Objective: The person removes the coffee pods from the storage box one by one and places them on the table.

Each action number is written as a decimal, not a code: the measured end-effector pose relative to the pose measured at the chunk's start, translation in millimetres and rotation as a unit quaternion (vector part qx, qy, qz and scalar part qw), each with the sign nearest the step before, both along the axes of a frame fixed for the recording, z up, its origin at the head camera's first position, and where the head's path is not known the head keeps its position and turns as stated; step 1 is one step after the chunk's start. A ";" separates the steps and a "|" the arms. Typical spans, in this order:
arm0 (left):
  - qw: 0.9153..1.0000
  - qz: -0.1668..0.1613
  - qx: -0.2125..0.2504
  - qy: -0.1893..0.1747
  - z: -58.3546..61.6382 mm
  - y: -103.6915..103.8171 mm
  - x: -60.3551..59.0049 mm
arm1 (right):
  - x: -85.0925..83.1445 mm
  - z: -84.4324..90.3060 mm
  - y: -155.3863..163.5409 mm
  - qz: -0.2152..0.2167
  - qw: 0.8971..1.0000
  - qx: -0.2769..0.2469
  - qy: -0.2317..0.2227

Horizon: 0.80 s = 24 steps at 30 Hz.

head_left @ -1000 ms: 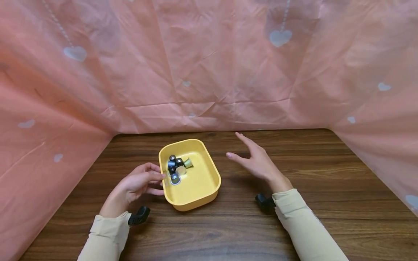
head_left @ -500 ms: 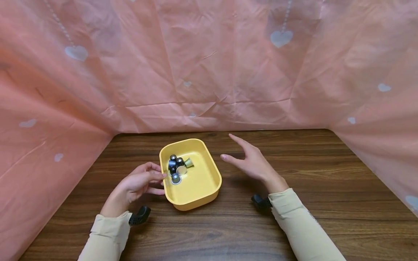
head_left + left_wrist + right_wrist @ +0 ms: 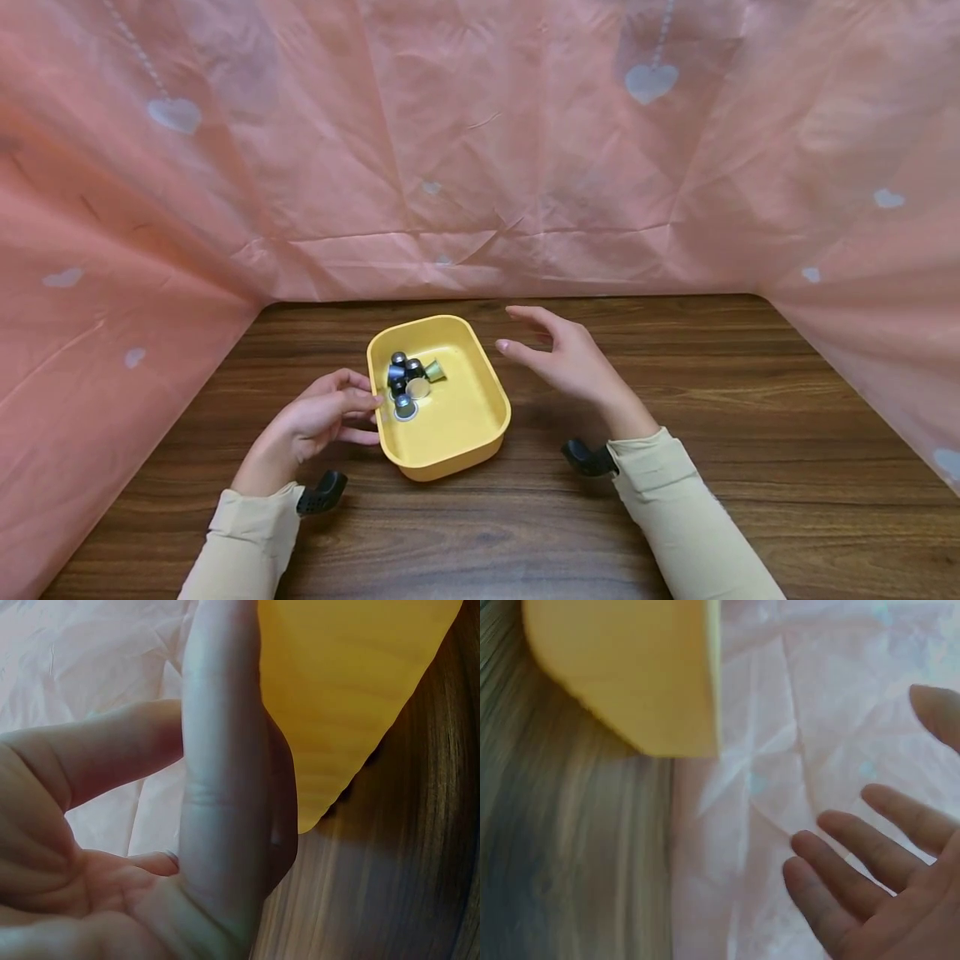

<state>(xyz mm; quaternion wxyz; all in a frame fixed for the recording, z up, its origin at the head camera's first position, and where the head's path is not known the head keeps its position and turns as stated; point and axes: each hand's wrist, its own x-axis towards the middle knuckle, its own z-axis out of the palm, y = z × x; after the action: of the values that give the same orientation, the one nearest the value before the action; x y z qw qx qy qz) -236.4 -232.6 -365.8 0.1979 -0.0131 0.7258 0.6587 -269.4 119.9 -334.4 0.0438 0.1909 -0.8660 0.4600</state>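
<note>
Presently, left hand (image 3: 315, 412): one, at the 9 o'clock of the box (image 3: 457, 425), holding its rim; a single fingertip laps over the edge, other fingers lie outside.
Right hand (image 3: 573, 362): one, between the box's 2 and 3 o'clock, apart from it; released, thumb and fingers spread.
Box: one, yellow, on the table (image 3: 750, 417) between both hands, nearer the left; its 12 o'clock faces the curtain (image 3: 480, 125).
Pods (image 3: 415, 367): seven that can be made out, heaped inside the box toward 10 o'clock; they overlap, so the exact count is unsure.
Dark pods (image 3: 398, 387): three, from 9 to 12 o'clock of the heap.
Blue pod (image 3: 396, 374): one, at 10 o'clock, among the dark ones.
Green pod (image 3: 435, 372): one, on its side, at 2 o'clock.
Pale pod (image 3: 417, 389): one, round face showing, near the middle.
Silver pod (image 3: 405, 406): one, at 7 o'clock, wide end down.
Wrist mounts (image 3: 588, 458): two, black, one per wrist.
Sleeves (image 3: 667, 500): two, cream.
Hearts (image 3: 651, 83): at least nine, pale, on the pink curtain.
</note>
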 end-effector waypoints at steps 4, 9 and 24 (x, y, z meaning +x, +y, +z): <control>1.000 0.001 0.007 0.000 0.0 -1.6 0.6 | 4.1 8.9 -11.9 0.019 1.000 -0.001 -0.014; 1.000 0.002 0.010 -0.001 0.5 -0.4 0.3 | 3.6 18.4 -28.8 0.055 0.998 0.031 -0.029; 1.000 0.009 0.014 0.000 -2.0 12.5 -2.6 | -13.6 24.9 -70.7 0.093 0.989 0.103 -0.040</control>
<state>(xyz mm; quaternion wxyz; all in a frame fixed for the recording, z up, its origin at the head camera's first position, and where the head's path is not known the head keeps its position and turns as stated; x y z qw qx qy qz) -239.1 -220.1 -367.8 0.1925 -0.0167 0.7163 0.6705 -282.9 49.2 -309.5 -0.0536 0.2558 -0.8885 0.3773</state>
